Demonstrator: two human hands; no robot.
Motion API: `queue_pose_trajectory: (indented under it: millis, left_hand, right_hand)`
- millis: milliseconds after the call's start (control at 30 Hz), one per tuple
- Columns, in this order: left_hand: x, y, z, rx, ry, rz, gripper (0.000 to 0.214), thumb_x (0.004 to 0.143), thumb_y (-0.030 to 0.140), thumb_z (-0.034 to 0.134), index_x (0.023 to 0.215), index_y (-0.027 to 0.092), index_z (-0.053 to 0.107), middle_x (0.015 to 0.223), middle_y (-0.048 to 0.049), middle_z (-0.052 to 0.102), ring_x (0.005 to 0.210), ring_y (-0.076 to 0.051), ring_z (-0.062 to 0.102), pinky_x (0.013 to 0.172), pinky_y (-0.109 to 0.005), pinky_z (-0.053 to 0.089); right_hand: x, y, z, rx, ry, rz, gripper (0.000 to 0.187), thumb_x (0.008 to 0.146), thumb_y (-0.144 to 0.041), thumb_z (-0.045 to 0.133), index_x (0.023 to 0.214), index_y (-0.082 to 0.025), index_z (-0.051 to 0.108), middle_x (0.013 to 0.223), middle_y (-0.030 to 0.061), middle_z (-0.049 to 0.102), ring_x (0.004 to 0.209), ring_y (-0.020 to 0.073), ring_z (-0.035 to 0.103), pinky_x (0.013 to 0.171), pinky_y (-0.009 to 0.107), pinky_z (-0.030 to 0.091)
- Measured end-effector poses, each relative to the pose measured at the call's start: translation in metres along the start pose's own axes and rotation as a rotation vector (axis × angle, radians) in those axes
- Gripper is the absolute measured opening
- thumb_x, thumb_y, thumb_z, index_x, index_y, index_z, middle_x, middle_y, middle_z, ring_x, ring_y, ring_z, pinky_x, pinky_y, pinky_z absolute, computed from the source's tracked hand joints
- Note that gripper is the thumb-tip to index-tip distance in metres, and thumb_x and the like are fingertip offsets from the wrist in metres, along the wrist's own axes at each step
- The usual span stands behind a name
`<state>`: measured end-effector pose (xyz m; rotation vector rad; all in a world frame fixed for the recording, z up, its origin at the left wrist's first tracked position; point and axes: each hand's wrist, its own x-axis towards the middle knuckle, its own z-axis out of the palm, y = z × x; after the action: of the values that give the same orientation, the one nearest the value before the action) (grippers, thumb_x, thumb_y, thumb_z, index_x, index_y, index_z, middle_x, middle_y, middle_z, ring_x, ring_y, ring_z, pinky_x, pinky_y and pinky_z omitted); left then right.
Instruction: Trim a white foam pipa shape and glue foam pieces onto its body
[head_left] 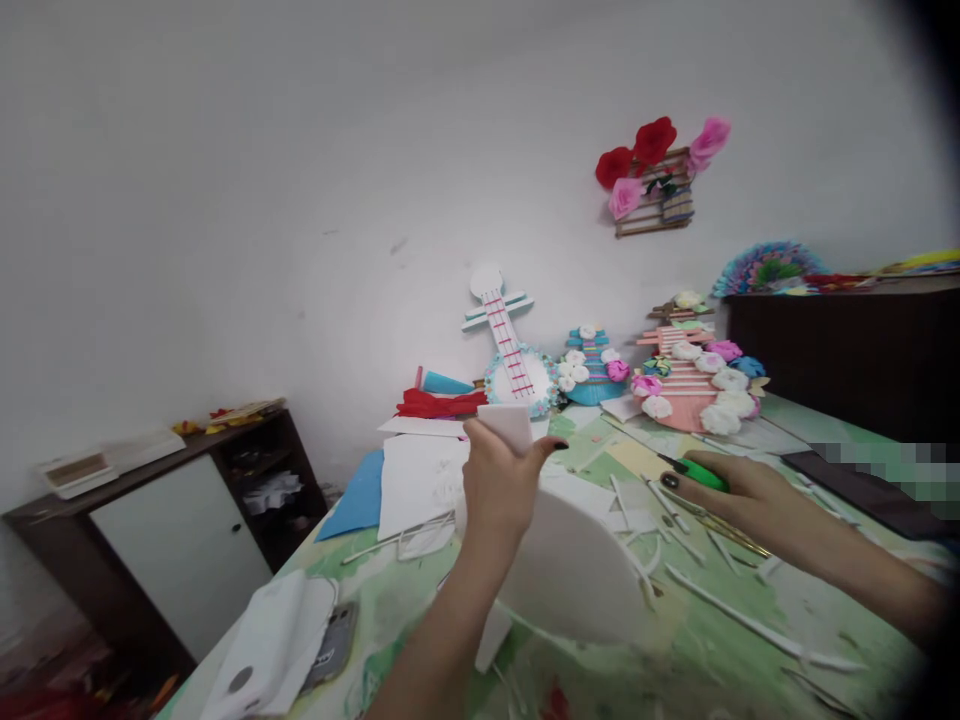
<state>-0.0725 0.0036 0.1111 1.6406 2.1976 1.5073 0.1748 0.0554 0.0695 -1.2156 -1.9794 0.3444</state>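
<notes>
My left hand (pixel 501 480) is wrapped round the narrow neck of a white foam board cutout (pixel 574 570). Its top end sticks up past my fingers, and its wide rounded body hangs down over the table. In my right hand (pixel 739 490) is a green craft knife (pixel 703 471), its dark tip pointing left, apart from the cutout. Below the knife lie gold-handled scissors (pixel 731 532), partly hidden by my right hand. Thin white offcut strips (pixel 757 620) are scattered on the green patterned tabletop (pixel 405 600) around the cutout.
White sheets (pixel 412 480) and a blue sheet (pixel 356 500) lie at the back left. A decorated model lute (pixel 517 370) leans on the wall beside blue (pixel 592 380) and pink (pixel 679 390) flowered ones. A phone (pixel 334 645) and a white device (pixel 259 640) are front left; a dark cabinet (pixel 172 530) stands left.
</notes>
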Motion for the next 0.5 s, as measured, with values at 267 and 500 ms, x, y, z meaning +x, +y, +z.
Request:
queue_pose_trajectory:
  millis: [267,500]
  left_hand:
    - [0.016,0.002,0.025,0.043,-0.039,-0.011,0.063,0.068,0.068,0.054,0.099,0.018,0.031,0.101,-0.0216,0.060,0.095,-0.038,0.060,0.074,-0.041,0.042]
    - [0.019,-0.005,0.031,-0.015,-0.111,0.032,0.050,0.078,0.063,0.044,0.097,0.019,0.031,0.110,-0.0244,0.056,0.100,-0.037,0.058,0.078,-0.041,0.041]
  right_hand:
    - [-0.016,-0.002,0.043,0.380,-0.238,0.262,0.041,0.056,-0.042,0.071,0.086,-0.014,0.068,0.047,-0.0063,0.037,0.044,0.0083,0.032,0.045,0.023,0.024]
    - [-0.021,0.002,0.065,0.485,-0.255,0.377,0.037,0.059,-0.047,0.065,0.076,-0.014,0.067,0.042,-0.0067,0.033,0.038,0.0067,0.025,0.039,0.022,0.017]
